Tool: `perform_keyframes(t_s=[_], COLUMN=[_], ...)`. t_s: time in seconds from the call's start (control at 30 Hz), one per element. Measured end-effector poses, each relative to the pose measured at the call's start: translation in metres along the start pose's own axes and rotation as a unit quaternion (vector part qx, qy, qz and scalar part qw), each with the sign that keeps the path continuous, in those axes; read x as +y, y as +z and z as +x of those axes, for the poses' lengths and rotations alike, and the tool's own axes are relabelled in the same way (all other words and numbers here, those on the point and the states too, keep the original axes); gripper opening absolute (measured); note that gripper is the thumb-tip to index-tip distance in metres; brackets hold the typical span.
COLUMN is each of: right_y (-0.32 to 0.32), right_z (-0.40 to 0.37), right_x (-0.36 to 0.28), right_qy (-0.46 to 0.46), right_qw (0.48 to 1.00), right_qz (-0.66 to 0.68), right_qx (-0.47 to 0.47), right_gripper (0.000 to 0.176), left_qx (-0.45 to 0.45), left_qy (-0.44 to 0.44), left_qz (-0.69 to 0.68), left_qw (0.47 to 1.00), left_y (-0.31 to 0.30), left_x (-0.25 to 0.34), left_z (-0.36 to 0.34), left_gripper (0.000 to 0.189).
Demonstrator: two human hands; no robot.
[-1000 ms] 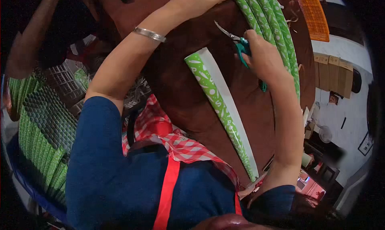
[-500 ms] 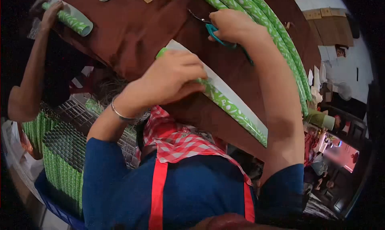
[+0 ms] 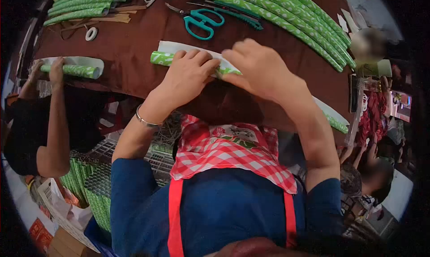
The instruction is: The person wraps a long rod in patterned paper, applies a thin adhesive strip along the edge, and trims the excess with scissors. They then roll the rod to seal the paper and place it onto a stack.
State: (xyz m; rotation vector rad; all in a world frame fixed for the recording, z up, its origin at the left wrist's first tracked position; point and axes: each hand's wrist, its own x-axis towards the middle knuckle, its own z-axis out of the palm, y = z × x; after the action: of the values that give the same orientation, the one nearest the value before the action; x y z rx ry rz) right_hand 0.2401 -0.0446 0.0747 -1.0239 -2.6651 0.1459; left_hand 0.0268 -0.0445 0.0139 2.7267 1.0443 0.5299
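A partly rolled sheet of green patterned paper [image 3: 162, 58] with a white inner side lies across the dark brown cloth in front of me. My left hand [image 3: 189, 72] is wrapped over its roll near the left end. Beside it, my right hand [image 3: 262, 71] has its fingers bent over the same roll, slightly blurred; whether it pinches the paper edge is hidden. Past my hands lie teal-handled scissors [image 3: 204, 23], held by neither hand. The paper's far end [image 3: 333, 117] shows beyond my right forearm.
Long green rolls [image 3: 286, 21] curve along the table's far side. Shorter rolls [image 3: 80, 6], brown strips [image 3: 105, 18] and a tape ring [image 3: 91, 33] are at the upper left. A co-worker's hands [image 3: 56, 71] hold another roll [image 3: 76, 71]. Below stands a crate of rolls [image 3: 96, 201].
My right hand has let go of the scissors, which now lie on the cloth, and has come to the paper beside my left hand. The view has shifted.
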Motion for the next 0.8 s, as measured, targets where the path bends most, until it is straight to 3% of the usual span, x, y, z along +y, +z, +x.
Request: perform_keyframes(t_s=[0.07,0.13,0.27,0.47,0.57,0.6,0.8], right_y=[0.008,0.023,0.024,0.020,0.027,0.022,0.018], right_z=[-0.036,-0.069,-0.128,-0.134,-0.140,-0.143,-0.168], right_x=[-0.009,-0.009,0.002,0.001,0.006,0.006,0.026], right_qy=[0.025,0.109,0.189,0.154,0.163,0.166,0.199], right_qw=[0.999,0.993,0.976,0.982,0.980,0.978,0.962], right_qz=[0.019,-0.045,-0.089,-0.099,-0.097,-0.112,-0.159], right_qx=[-0.006,0.029,0.062,0.046,0.052,0.054,0.099], right_gripper=[0.035,0.036,0.035,0.027,0.020,0.013,0.006], left_qx=[-0.018,-0.013,-0.053,-0.096,-0.203,-0.203,-0.056], left_qy=[0.007,0.022,0.020,0.057,0.009,0.019,0.043], left_qz=[-0.002,-0.014,0.037,0.004,-0.022,-0.018,0.121], left_qw=[1.000,1.000,0.998,0.994,0.979,0.979,0.990], left_y=[-0.004,-0.005,-0.014,-0.021,-0.026,-0.029,-0.015], left_x=[-0.001,-0.001,0.010,0.034,0.035,0.033,0.025], left_z=[0.003,0.005,0.008,0.035,0.041,0.041,0.036], left_gripper=[0.038,0.040,0.037,0.028,0.027,0.027,0.034])
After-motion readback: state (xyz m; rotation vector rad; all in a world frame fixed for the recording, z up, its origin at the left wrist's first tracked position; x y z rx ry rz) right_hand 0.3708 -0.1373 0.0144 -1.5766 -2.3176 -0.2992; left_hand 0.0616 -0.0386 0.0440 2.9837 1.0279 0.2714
